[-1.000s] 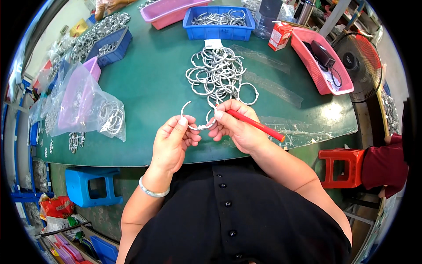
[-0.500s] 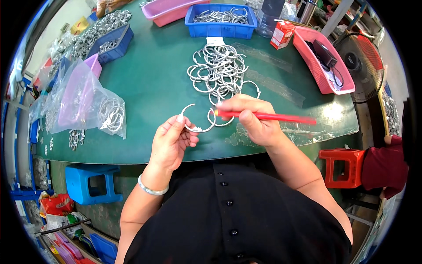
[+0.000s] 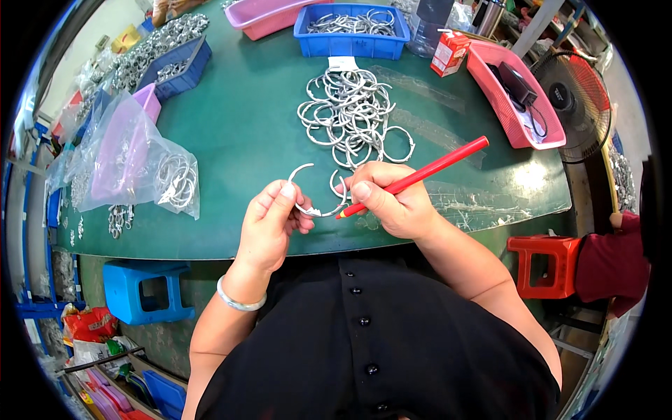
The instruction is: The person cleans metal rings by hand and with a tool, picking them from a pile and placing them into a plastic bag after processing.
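My left hand [image 3: 271, 220] pinches an opened silver metal ring [image 3: 299, 169] that has a hinge-like joint at its lower side. In my right hand [image 3: 394, 201] is a red pencil [image 3: 442, 164], its yellowish tip slanting down to the left beside the ring's right part. The right fingertips are close to that part of the ring; whether they touch it I cannot tell. Just beyond my hands lies a pile of similar silver rings [image 3: 348, 112] on the green table [image 3: 238, 133], with one ring [image 3: 399, 144] at its right edge.
A blue bin [image 3: 351, 46] of rings stands behind the pile. To the right are a red drink carton [image 3: 450, 53], a pink basket [image 3: 516, 124] with a black device, and a fan [image 3: 570, 98]. At left lie a plastic bag [image 3: 178, 183] of rings and a dark blue bin [image 3: 173, 85].
The red pencil has swung from nearly level to a steep slant, tip now lower and near the ring. My right hand has moved slightly down; the left still grips the ring.
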Action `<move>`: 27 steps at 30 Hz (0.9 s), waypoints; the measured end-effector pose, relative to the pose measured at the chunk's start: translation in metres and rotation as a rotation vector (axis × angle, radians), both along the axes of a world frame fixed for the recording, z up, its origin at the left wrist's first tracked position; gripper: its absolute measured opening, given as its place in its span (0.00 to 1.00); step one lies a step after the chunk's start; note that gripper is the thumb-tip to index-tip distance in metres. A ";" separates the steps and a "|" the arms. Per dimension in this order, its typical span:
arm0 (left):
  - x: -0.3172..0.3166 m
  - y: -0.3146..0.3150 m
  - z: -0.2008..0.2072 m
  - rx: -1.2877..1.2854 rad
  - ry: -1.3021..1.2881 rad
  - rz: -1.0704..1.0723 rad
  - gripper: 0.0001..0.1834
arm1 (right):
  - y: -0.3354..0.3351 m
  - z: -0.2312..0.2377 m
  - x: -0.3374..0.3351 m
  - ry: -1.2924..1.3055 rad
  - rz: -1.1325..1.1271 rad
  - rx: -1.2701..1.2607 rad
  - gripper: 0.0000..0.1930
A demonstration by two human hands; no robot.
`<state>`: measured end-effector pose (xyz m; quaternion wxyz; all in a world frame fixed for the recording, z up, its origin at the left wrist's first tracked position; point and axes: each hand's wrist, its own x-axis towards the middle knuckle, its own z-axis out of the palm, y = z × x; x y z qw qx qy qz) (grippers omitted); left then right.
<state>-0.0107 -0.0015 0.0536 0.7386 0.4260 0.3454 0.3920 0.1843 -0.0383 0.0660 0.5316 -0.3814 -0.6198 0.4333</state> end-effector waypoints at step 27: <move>-0.001 -0.005 0.002 0.058 0.062 -0.040 0.12 | -0.002 -0.004 -0.009 0.034 -0.140 -0.031 0.14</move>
